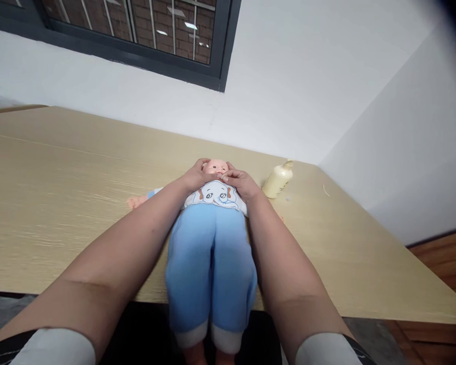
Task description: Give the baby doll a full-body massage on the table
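Doll (212, 243) face-up on table (79, 213), lower legs out past near edge, head (217, 167) at far end; L hand (197, 175) & R hand (242, 183) cupped one each side of head, thumbs nr mouth; grip: holding head betw. them, pressure n/k; step in hand, prob.: handling face; next move calls for light, even contact both sides; pump bottle (276, 182) standing beyond R wrist, apart; window (175, 30) in far wall (281, 111).

tbh L side had loads of room — wide stretch of table (61, 177) past the doll's hand (137, 202). R side was tighter, w/ pump bottle (276, 181) standing near R hand (245, 184) — wall (269, 101) blocked the back.
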`<state>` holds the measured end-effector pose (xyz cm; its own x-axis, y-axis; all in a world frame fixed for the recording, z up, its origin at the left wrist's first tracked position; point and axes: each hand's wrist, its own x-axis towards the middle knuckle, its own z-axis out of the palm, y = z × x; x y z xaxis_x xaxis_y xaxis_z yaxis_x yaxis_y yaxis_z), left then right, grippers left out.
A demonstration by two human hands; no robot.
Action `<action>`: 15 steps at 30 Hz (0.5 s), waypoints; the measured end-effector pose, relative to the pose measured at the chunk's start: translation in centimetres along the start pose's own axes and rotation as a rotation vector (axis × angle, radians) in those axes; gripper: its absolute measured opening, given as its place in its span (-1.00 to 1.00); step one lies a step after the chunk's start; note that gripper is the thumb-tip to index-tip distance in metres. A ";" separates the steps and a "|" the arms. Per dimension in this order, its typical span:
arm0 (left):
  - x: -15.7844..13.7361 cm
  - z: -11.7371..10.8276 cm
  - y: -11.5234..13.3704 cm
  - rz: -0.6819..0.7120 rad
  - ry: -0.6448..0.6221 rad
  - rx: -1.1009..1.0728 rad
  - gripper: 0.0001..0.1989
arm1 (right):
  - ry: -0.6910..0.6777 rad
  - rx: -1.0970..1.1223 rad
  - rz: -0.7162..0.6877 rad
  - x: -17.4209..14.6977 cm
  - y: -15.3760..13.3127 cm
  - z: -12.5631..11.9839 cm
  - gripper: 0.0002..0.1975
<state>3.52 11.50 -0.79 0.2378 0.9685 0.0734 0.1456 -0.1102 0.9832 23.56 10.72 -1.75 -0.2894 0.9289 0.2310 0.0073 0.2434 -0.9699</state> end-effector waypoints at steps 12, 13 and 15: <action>-0.2 0.1 0.1 0.014 0.012 -0.013 -0.10 | -0.008 0.110 0.025 -0.1 -0.2 0.1 -0.80; -0.1 0.1 0.0 0.017 0.012 -0.009 -0.11 | -0.006 0.115 0.028 -0.1 -0.2 0.1 -0.80; 0.0 0.0 -0.1 0.023 0.016 0.002 -0.11 | -0.003 0.125 0.027 0.0 -0.2 0.1 -0.81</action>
<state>3.49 11.50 -0.94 0.2252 0.9693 0.0990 0.1419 -0.1331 0.9809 23.47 10.60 -1.54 -0.2940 0.9337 0.2042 -0.1036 0.1813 -0.9780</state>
